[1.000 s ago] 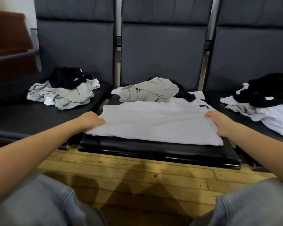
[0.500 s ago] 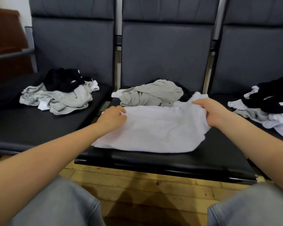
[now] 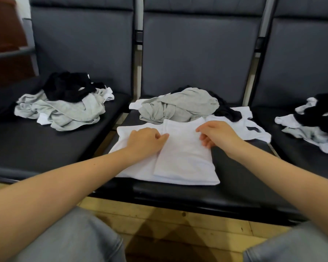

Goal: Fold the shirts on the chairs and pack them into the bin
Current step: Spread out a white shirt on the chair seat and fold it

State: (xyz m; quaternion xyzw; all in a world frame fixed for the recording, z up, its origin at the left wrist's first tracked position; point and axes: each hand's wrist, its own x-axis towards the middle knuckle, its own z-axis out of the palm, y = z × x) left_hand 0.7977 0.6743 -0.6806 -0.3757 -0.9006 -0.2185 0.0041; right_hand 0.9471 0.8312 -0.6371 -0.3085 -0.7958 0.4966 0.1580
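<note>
White shirt point(image 3: 180, 159) lies half-folded under our hands: left hand point(image 3: 144, 140) pressing it, right hand point(image 3: 219, 134) loosely curled, touching it.

Both bare forearms reach forward and angle inward, hands close together but apart; the left hand point(image 3: 147, 139) lies knuckles up, fingers curled toward the right; the right hand point(image 3: 219, 134) hovers palm down, fingers loosely bent, thumb tucked beneath.
</note>
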